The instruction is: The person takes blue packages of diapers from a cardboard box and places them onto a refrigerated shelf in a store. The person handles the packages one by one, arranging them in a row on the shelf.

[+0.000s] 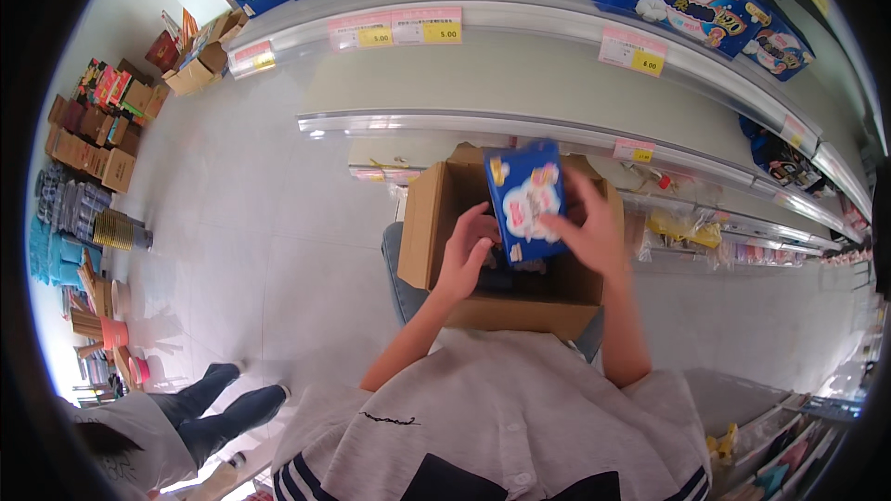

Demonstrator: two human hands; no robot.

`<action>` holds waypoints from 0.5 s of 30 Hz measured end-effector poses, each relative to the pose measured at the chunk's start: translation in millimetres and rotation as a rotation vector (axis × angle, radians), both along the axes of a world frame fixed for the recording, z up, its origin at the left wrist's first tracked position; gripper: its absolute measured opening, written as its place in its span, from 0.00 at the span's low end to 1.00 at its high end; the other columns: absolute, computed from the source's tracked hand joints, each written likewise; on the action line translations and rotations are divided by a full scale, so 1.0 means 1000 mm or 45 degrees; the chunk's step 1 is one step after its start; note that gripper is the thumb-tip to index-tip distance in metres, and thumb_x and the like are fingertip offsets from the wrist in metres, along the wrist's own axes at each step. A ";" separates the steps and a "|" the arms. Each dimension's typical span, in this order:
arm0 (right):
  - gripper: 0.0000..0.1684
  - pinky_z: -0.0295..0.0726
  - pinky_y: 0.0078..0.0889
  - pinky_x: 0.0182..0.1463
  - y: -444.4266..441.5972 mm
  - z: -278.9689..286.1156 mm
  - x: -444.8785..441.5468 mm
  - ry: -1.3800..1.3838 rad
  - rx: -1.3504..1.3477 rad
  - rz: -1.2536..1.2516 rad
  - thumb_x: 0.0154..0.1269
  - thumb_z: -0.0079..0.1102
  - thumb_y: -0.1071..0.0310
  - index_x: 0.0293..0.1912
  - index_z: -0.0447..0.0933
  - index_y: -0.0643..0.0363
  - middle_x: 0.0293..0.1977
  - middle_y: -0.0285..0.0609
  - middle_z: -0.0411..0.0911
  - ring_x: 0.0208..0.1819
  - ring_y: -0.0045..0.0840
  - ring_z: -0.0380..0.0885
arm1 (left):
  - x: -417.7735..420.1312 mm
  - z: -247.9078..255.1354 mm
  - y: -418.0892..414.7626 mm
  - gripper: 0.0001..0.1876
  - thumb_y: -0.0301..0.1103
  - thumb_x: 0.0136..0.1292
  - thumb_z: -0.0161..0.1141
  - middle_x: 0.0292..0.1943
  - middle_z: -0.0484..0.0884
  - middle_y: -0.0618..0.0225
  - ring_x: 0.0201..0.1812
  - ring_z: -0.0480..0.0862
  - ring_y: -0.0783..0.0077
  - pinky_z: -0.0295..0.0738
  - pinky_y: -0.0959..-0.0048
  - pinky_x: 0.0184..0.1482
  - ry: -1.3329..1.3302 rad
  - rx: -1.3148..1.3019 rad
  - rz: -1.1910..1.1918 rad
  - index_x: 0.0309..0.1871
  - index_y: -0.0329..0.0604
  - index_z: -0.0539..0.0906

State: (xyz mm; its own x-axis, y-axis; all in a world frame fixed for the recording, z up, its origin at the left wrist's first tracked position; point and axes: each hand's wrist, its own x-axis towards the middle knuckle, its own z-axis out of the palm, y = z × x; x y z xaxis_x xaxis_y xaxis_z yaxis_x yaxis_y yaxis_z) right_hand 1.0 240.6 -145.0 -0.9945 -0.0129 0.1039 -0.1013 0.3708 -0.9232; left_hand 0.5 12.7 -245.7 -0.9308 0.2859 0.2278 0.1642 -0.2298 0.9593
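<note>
A blue pack with a white cloud-shaped print [527, 202] is held above an open cardboard box [525, 314]. My right hand [590, 223] grips its right side, thumb across the front and the fingers behind, slightly blurred. Close to the pack's left edge is my left hand [470, 250], fingers bent and apart, with nothing seen in it. Whether its fingertips touch the pack is hard to tell. Dark blue items lie low in the box, mostly hidden by the pack and hands. The box rests on a grey-blue seat [397, 271] in front of me.
Store shelves with price tags [633, 52] run across the front; blue packs [696, 0] stand on the top one. A middle shelf edge [452, 122] passes just beyond the box. Cartons [90, 146] line the left wall. Another person [174, 424] is at lower left.
</note>
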 end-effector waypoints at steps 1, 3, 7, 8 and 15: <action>0.41 0.82 0.30 0.50 -0.001 0.021 -0.010 0.017 -0.109 0.008 0.60 0.76 0.62 0.69 0.69 0.59 0.48 0.47 0.83 0.45 0.27 0.84 | 0.003 -0.004 0.002 0.25 0.27 0.74 0.56 0.50 0.81 0.62 0.47 0.82 0.71 0.78 0.72 0.53 -0.050 -0.016 0.031 0.72 0.36 0.67; 0.37 0.81 0.29 0.51 -0.010 0.076 -0.033 0.113 -0.237 0.004 0.63 0.74 0.58 0.67 0.72 0.61 0.47 0.43 0.84 0.45 0.23 0.83 | 0.005 -0.004 0.003 0.20 0.24 0.73 0.56 0.47 0.84 0.62 0.45 0.84 0.73 0.79 0.73 0.51 -0.086 -0.164 0.050 0.67 0.36 0.73; 0.33 0.79 0.25 0.53 -0.039 0.183 -0.077 0.232 -0.310 0.191 0.67 0.67 0.48 0.62 0.79 0.61 0.47 0.40 0.84 0.48 0.20 0.81 | 0.004 0.004 0.007 0.11 0.21 0.71 0.58 0.40 0.86 0.62 0.41 0.87 0.73 0.81 0.74 0.45 0.054 -0.398 0.067 0.55 0.35 0.81; 0.30 0.79 0.26 0.54 -0.048 0.200 -0.088 0.269 -0.301 0.242 0.68 0.67 0.51 0.62 0.79 0.60 0.48 0.39 0.84 0.50 0.21 0.81 | 0.005 0.004 0.008 0.09 0.20 0.70 0.60 0.36 0.86 0.62 0.38 0.87 0.72 0.82 0.75 0.42 0.104 -0.398 0.088 0.51 0.36 0.82; 0.29 0.84 0.30 0.47 -0.100 0.253 -0.188 0.134 -0.294 0.170 0.64 0.69 0.57 0.58 0.78 0.66 0.46 0.49 0.84 0.43 0.31 0.85 | 0.007 -0.002 0.003 0.06 0.21 0.70 0.59 0.35 0.86 0.59 0.38 0.89 0.68 0.83 0.73 0.43 0.118 -0.412 0.085 0.47 0.34 0.84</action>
